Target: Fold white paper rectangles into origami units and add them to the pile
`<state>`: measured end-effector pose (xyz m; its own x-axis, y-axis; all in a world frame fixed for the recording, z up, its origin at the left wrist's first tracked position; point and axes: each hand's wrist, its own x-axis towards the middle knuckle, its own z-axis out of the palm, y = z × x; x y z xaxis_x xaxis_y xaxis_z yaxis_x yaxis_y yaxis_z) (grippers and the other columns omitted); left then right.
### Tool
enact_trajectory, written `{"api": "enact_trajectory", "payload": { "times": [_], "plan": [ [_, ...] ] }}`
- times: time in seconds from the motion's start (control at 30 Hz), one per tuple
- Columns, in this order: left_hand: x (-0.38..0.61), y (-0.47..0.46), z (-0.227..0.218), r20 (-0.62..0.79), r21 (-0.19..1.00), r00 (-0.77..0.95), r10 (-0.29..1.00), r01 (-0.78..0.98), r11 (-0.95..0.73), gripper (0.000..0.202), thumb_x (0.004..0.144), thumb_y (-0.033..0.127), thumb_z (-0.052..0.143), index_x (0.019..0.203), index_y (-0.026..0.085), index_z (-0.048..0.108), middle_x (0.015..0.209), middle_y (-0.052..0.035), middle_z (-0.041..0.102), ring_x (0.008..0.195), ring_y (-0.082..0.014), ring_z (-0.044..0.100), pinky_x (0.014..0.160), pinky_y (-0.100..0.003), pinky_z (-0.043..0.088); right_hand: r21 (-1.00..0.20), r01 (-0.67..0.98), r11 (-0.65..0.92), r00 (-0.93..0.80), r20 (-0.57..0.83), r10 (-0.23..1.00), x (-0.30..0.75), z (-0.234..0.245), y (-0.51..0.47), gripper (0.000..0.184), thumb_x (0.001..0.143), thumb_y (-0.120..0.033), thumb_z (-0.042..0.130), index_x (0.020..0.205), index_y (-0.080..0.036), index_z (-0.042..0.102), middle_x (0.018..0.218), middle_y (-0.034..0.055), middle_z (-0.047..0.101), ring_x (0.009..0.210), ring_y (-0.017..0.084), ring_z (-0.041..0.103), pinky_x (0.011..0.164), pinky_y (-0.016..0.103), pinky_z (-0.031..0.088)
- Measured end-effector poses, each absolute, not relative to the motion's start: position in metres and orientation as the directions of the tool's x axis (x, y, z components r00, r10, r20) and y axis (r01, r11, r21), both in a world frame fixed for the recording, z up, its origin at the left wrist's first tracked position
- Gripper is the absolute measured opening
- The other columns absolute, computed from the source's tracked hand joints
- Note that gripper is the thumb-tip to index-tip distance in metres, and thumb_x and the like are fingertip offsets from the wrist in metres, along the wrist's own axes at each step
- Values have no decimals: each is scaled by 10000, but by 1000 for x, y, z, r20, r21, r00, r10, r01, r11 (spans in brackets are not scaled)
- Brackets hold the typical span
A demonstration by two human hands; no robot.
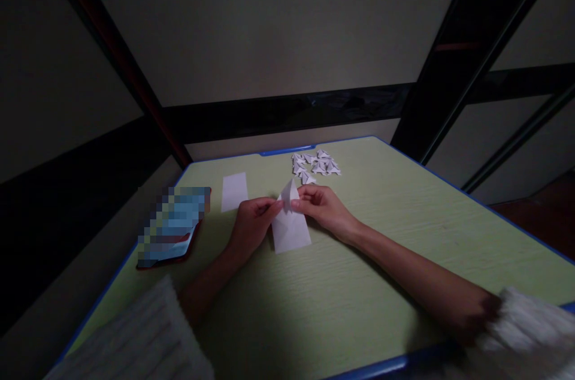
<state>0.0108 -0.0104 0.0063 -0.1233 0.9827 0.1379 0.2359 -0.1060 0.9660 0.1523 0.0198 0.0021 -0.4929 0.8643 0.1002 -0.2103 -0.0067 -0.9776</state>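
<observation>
A white paper sheet [290,227] lies near the middle of the pale green table [404,230], its far end folded up into a point. My left hand [254,221] pinches the paper's left edge by the fold. My right hand [321,205] pinches the right edge of the same fold. Both hands have their fingers closed on the paper. Both forearms are bare, with white knitted sleeves pushed up near the bottom of the view.
A pile of several small folded white paper pieces [315,165] sits at the table's far edge. A flat white paper strip [234,191] lies left of my hands. A phone in a red case [173,227] rests at the left edge. Dark bed-frame bars stand behind.
</observation>
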Motion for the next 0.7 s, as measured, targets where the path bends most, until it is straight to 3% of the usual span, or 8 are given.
{"api": "enact_trajectory", "payload": {
  "times": [0.33, 0.57, 0.7],
  "plan": [
    [12, -13, 6, 156, 939, -25, 987, 312, -141, 196, 602, 253, 533, 442, 140, 539, 400, 51, 439, 396, -63, 357, 378, -176, 244, -993, -114, -30, -522, 34, 852, 153, 6, 16, 268, 522, -282, 680, 663, -118, 522, 587, -16, 544, 491, 72, 481, 499, 221, 363],
    [15, -15, 5, 61, 961, 77, 995, 263, -80, 248, 571, 305, 584, 415, 143, 480, 378, 58, 393, 372, -64, 352, 359, -179, 247, -997, -67, 27, -502, 58, 863, 153, 7, 14, 266, 556, -321, 655, 620, -131, 479, 526, -46, 476, 439, 47, 412, 433, 190, 295],
    [15, -14, 4, 26, 978, 106, 994, 204, -47, 204, 570, 296, 583, 453, 140, 524, 400, 53, 428, 395, -69, 369, 375, -180, 262, -997, -58, 57, -477, 78, 876, 153, 7, 15, 267, 565, -329, 644, 597, -136, 462, 524, -46, 458, 438, 44, 388, 427, 191, 274]
  ]
}}
